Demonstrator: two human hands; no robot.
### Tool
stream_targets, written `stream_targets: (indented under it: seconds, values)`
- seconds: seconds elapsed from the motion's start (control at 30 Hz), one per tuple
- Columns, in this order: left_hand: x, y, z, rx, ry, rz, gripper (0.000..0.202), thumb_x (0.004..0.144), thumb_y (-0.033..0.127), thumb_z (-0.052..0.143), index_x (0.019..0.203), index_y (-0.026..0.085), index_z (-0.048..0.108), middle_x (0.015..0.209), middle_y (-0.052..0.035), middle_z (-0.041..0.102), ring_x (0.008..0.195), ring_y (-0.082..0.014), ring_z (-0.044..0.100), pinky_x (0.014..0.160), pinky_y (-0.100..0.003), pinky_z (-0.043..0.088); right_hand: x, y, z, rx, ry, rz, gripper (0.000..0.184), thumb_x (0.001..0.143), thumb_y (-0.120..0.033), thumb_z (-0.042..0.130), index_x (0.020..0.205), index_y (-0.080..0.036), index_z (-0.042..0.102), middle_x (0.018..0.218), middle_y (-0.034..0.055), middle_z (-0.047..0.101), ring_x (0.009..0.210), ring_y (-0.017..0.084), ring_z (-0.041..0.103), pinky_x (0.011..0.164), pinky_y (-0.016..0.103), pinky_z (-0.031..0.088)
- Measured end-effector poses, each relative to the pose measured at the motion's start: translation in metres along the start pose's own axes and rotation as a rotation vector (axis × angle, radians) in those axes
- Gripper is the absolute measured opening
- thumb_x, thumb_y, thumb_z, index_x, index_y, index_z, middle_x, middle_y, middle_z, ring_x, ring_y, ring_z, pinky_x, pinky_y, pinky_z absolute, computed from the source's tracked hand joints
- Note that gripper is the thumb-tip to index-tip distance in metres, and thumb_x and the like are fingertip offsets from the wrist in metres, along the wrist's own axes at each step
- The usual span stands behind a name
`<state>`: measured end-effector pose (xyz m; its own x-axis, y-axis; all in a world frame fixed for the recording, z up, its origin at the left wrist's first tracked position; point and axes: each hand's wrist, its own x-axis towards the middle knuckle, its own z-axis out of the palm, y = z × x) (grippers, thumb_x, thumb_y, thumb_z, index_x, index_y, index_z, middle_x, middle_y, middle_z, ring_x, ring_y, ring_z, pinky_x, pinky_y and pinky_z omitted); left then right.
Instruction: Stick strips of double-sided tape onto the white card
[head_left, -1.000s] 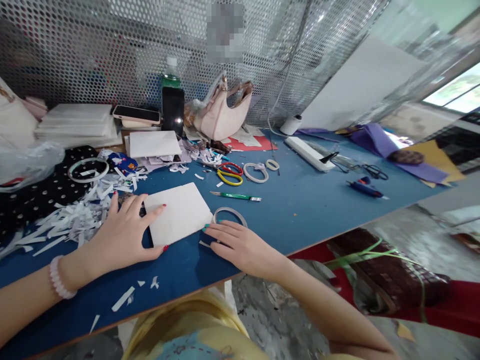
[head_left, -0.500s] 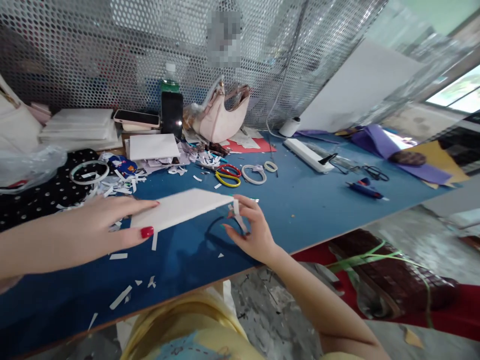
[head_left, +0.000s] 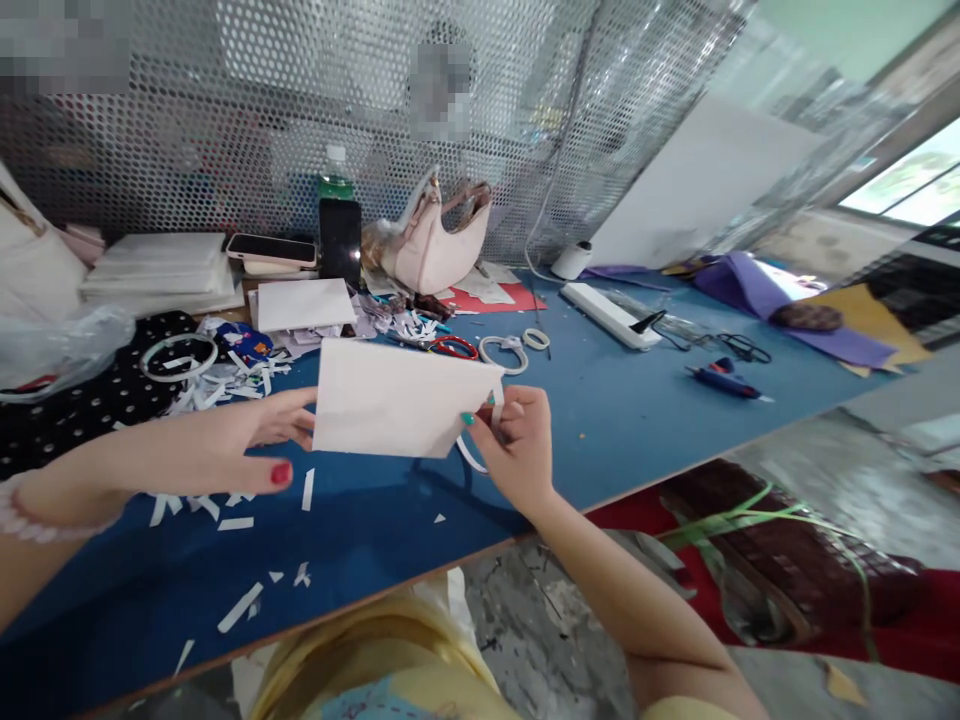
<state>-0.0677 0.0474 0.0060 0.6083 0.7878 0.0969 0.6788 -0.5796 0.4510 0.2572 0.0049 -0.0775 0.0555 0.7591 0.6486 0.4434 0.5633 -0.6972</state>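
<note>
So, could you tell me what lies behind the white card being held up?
Red scissors peek above the white card, which hides their remainder and the blue table there.

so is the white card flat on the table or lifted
Lifted. The white card stands off the blue table, left hand at one edge, right hand pinching the other.

A card (head_left: pixel 397 400) hangs above the surface (head_left: pixel 600 420), with the left grip (head_left: pixel 247 440) at its left edge and the right grip (head_left: pixel 517 445) at its right corner. Scraps (head_left: pixel 225 375) lie on the surface left of the card, with a tape ring (head_left: pixel 178 355) among them. Behind these sits a stack of sheets (head_left: pixel 161 265), with a phone (head_left: pixel 271 250) just to its right. A bag (head_left: pixel 435 245) stands at the back, a bottle (head_left: pixel 335 180) to its left. Scissors (head_left: pixel 452 347) and tape rolls (head_left: pixel 501 352) lie just behind the card, and a power strip (head_left: pixel 609 315) lies to their right. A mesh wall (head_left: pixel 225 120) rises behind it all.
</note>
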Motion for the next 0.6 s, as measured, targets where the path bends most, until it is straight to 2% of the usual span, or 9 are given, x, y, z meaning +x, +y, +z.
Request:
stream_targets:
  seconds: [0.07,0.1,0.17,0.23,0.37,0.5,0.6]
  values:
    - [0.003,0.004,0.003,-0.286,-0.193,-0.011,0.062,0.088,0.055,0.056,0.138,0.019,0.054,0.115,-0.0052,0.074,0.098,-0.0197,0.071,0.085,-0.032,0.058,0.001,0.001,0.0,0.006,-0.011,0.032,0.025,0.093,-0.031,0.059,0.1,-0.028,0.035,0.069,-0.007,0.057,0.051,0.01,0.054,0.043,0.017,0.039]
    - [0.003,0.007,0.005,-0.396,-0.225,-0.04,0.056,0.091,0.047,0.056,0.138,0.018,0.052,0.115,-0.0053,0.074,0.098,-0.0195,0.071,0.087,-0.034,0.058,0.002,0.0,0.0,0.011,-0.023,0.037,0.025,0.093,-0.03,0.058,0.1,-0.028,0.035,0.069,-0.0071,0.057,0.05,0.01,0.052,0.042,0.017,0.038]
    - [0.004,0.01,0.011,-0.505,-0.197,-0.089,0.046,0.093,0.034,0.052,0.136,0.018,0.053,0.113,-0.0039,0.074,0.097,-0.0182,0.071,0.089,-0.034,0.057,0.001,-0.001,0.001,0.026,-0.036,0.018,0.023,0.094,-0.03,0.057,0.1,-0.028,0.035,0.069,-0.0075,0.056,0.048,0.01,0.049,0.042,0.018,0.036]
    - [0.005,0.01,0.013,-0.539,-0.172,-0.106,0.044,0.094,0.029,0.048,0.136,0.018,0.052,0.112,-0.0021,0.074,0.097,-0.0168,0.071,0.088,-0.032,0.056,0.0,-0.003,0.002,0.054,-0.001,-0.03,0.019,0.096,-0.031,0.055,0.102,-0.028,0.037,0.078,-0.0042,0.059,0.051,0.01,0.048,0.044,0.02,0.039]
    - [0.007,-0.001,0.012,-0.546,-0.265,-0.141,0.049,0.091,0.034,0.048,0.137,0.018,0.052,0.108,-0.0023,0.075,0.096,-0.019,0.072,0.083,-0.031,0.057,0.0,-0.005,0.004,0.083,0.107,-0.073,0.013,0.1,-0.035,0.048,0.11,-0.028,0.042,0.112,0.0067,0.061,0.054,0.01,0.046,0.049,0.027,0.041]
    - [0.012,-0.017,0.016,-0.412,-0.312,-0.152,0.049,0.085,0.043,0.054,0.128,0.023,0.063,0.114,-0.0052,0.075,0.1,-0.024,0.071,0.086,-0.033,0.056,-0.001,-0.003,0.004,0.095,0.039,-0.071,0.009,0.102,-0.03,0.045,0.11,-0.029,0.042,0.109,0.0043,0.063,0.049,0.009,0.04,0.047,0.026,0.039]
    - [0.013,-0.024,0.027,-0.279,-0.271,-0.194,0.061,0.088,0.051,0.049,0.141,0.02,0.054,0.122,-0.0094,0.072,0.102,-0.0255,0.071,0.087,-0.035,0.056,-0.003,-0.002,0.003,0.039,-0.062,-0.092,0.01,0.101,-0.026,0.044,0.111,-0.027,0.044,0.106,0.0044,0.064,0.052,0.01,0.046,0.048,0.025,0.042]
